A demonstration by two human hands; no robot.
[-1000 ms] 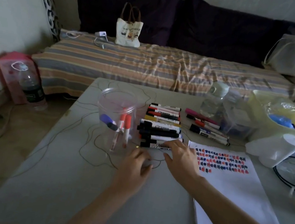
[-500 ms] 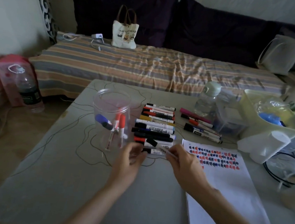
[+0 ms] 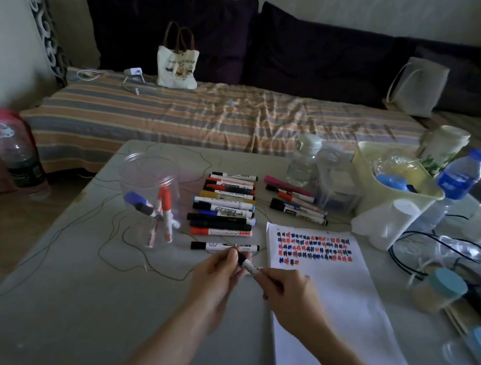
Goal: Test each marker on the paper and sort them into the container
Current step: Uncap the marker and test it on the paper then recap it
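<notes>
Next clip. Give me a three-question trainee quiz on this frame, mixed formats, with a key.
1. True or false: the clear container already holds several markers.
2. Multiple choice: the marker in both hands is over A) the sofa, B) the table just left of the paper, C) the yellow bin.
3. Fill in: the left hand grips the marker's ____ end.

Key: 1 true; 2 B; 3 black (the cap); the right hand holds the white barrel.

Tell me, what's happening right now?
Both hands grip one black-capped marker, beside the paper. Cap on. Clear container unobstructed.
</notes>
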